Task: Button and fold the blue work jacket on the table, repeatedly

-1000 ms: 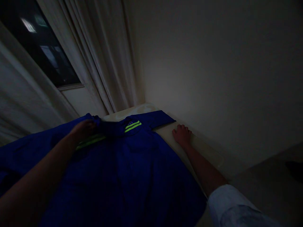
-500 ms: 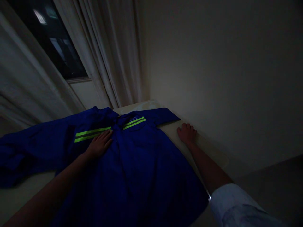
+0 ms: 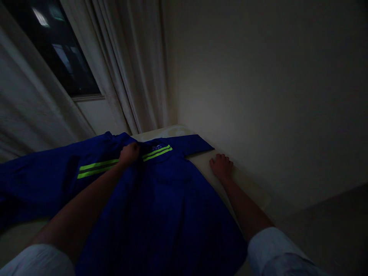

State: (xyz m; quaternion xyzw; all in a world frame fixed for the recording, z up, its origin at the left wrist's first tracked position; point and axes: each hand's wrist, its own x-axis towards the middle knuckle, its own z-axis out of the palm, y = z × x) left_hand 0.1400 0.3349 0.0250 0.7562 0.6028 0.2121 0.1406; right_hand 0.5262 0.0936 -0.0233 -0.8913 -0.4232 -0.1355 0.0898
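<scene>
Looking forward and down, the head view shows a dark blue jacket point(image 3: 161, 199) spread across a pale surface point(image 3: 201, 165), its lower part running toward the wearer and out past the bottom edge. The left hand point(image 3: 128, 154) is curled into a fist on the jacket's front, just below the neck, clenched on the cloth there; folds run down from beneath it. Yellow-green stripes point(image 3: 97, 165) cross the chest on one side of this fist, and a second pair, the shorter stripes point(image 3: 156, 151), lies on the other side, with a small white logo point(image 3: 156, 147) just above. One long sleeve point(image 3: 31, 180) reaches away to the left edge of the view, while the other sleeve point(image 3: 192, 143) points to the right and ends near the right hand point(image 3: 222, 166). That hand is free of the cloth, resting on the pale surface with its fingers loosely bent and apart from the sleeve's tip; nothing shows in its grasp. Both forearms come out of light cuffs, the left cuff point(image 3: 43, 260) and the right cuff point(image 3: 267, 249) low in the view. Behind the jacket hang pale curtains point(image 3: 138, 69), parted around a dark window point(image 3: 54, 42). A plain wall point(image 3: 258, 96) rises at the right, with dark floor point(image 3: 339, 218) below it.
</scene>
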